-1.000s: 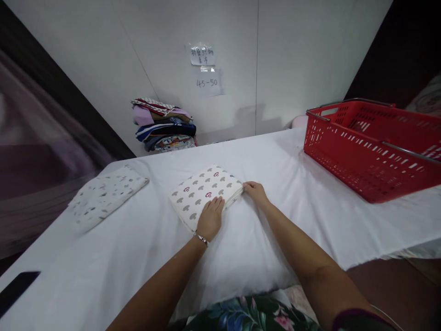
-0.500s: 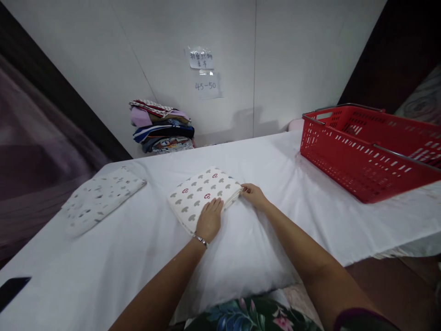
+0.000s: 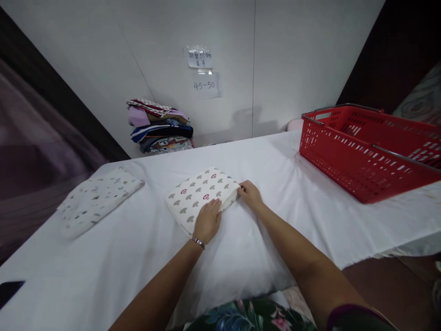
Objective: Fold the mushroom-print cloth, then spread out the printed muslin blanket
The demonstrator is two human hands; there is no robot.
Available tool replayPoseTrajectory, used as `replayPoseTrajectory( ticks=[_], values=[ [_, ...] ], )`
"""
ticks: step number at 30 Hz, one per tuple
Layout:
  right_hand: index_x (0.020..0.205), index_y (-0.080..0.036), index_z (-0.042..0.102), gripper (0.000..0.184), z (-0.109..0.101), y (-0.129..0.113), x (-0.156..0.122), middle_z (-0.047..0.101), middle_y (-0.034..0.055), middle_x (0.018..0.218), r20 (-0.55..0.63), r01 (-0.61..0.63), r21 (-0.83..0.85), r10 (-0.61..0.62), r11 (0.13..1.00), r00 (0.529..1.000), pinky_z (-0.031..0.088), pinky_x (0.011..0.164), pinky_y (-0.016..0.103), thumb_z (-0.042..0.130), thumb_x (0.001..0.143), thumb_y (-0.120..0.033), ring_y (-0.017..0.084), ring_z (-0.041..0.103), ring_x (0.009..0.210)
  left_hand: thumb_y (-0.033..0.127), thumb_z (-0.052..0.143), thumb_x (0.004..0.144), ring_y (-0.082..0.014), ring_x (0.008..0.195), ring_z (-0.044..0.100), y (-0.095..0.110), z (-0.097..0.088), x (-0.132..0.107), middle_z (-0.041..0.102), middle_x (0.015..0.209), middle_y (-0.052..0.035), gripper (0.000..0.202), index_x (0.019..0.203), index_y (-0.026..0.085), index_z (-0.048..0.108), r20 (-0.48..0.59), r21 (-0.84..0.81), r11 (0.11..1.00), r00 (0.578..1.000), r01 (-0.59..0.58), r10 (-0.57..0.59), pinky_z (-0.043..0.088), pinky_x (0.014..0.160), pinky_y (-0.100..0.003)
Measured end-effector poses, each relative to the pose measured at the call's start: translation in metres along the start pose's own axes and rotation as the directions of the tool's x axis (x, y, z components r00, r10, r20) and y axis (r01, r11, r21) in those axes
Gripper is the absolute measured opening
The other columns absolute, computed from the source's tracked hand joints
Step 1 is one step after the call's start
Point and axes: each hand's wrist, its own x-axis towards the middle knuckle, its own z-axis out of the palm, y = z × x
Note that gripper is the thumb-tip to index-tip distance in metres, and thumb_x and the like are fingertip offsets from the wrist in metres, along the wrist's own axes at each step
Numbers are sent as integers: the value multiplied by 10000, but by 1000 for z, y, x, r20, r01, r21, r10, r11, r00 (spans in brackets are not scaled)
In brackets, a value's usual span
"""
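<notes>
A folded white cloth (image 3: 196, 193) with grey and red mushroom-like prints lies on the white-covered table (image 3: 138, 276) in front of me. My left hand (image 3: 207, 220) rests flat on its near edge, fingers stretched out over the print. At the cloth's right corner, my right hand (image 3: 250, 194) pinches the layered edge between thumb and fingers. The layers of the fold show along that right side. Farther left lies a second folded cloth (image 3: 99, 197), white with small dark and grey patterns, apart from both hands.
A red plastic basket (image 3: 344, 151) with metal handles stands on the right of the table. Behind, a stack of folded fabrics (image 3: 161, 128) sits against the wall below two paper signs (image 3: 206, 85). A dark flat object (image 3: 10, 290) lies at the left edge.
The view has shifted slightly. Both hands keep almost the same places on the mushroom-print cloth, which looks unchanged.
</notes>
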Motion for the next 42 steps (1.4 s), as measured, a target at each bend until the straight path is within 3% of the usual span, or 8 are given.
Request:
replayPoseTrajectory(
  ticks=[11, 19, 21, 24, 28, 31, 35, 42],
  values=[
    [944, -230, 580, 183, 7, 1, -6, 577, 18, 949, -9, -54, -199, 54, 978, 999, 370, 664, 236, 442, 832, -273, 142, 540, 811, 169, 365, 865, -203, 1275, 386, -2, 2, -5, 478, 1346, -76, 428, 1279, 146, 470, 2, 34, 999, 999, -35, 35, 314, 1063, -391],
    [992, -219, 608, 243, 2, -1, -5, 603, 36, 973, 45, -125, -192, 136, 973, 990, 406, 735, 260, 420, 842, -255, 159, 554, 854, 148, 329, 882, -200, 1262, 409, 2, 2, -4, 502, 1325, -73, 410, 1250, 160, 510, 14, 97, 995, 1000, -28, 27, 330, 1049, -392],
    [1055, -204, 601, 291, 0, -4, -7, 600, 64, 1047, 24, -86, -180, 91, 980, 996, 416, 806, 286, 422, 827, -222, 183, 544, 951, 115, 327, 870, -200, 1264, 408, 3, 2, -3, 496, 1331, -69, 425, 1247, 163, 516, 24, 106, 994, 999, -26, 24, 329, 1051, -388],
    [1207, -180, 528, 407, 2, -18, -13, 502, 100, 1275, -36, 128, -190, -137, 973, 990, 341, 981, 354, 419, 814, -179, 223, 412, 1203, 88, 325, 856, -205, 1272, 399, 2, 4, -4, 490, 1335, -74, 445, 1253, 157, 514, 23, 108, 994, 999, -33, 30, 324, 1055, -393],
    [1296, -184, 449, 448, 14, -37, -15, 372, 102, 1414, 117, 379, -228, -361, 897, 925, 212, 1070, 439, 433, 862, -297, 244, 221, 1344, 83, 330, 851, -210, 1277, 391, 1, 7, -4, 484, 1339, -81, 463, 1282, 155, 483, 14, 108, 993, 999, -39, 38, 316, 1058, -403],
    [1280, -208, 460, 436, 21, -39, -12, 402, 95, 1399, 235, 380, -271, -322, 884, 917, 177, 1073, 467, 441, 880, -382, 239, 271, 1326, 76, 316, 852, -211, 1284, 380, 1, 7, -4, 473, 1351, -75, 470, 1293, 141, 466, 37, 128, 990, 998, -51, 47, 311, 1060, -395],
    [1270, -222, 462, 411, 23, -30, -11, 415, 83, 1395, 236, 331, -309, -265, 892, 935, 169, 1063, 491, 400, 907, -405, 228, 309, 1308, 70, 319, 847, -199, 1299, 358, -2, 5, -13, 450, 1370, -75, 479, 1303, 135, 449, 44, 150, 986, 997, -73, 67, 298, 1071, -380],
    [1265, -247, 468, 397, 25, -25, -14, 416, 65, 1396, 229, 336, -309, -273, 890, 934, 187, 1055, 479, 392, 910, -408, 220, 303, 1313, 32, 303, 825, -191, 1304, 349, -16, -9, -63, 440, 1378, -80, 513, 1316, 121, 421, -2, 164, 984, 998, -65, 67, 274, 1087, -399]
  ],
)
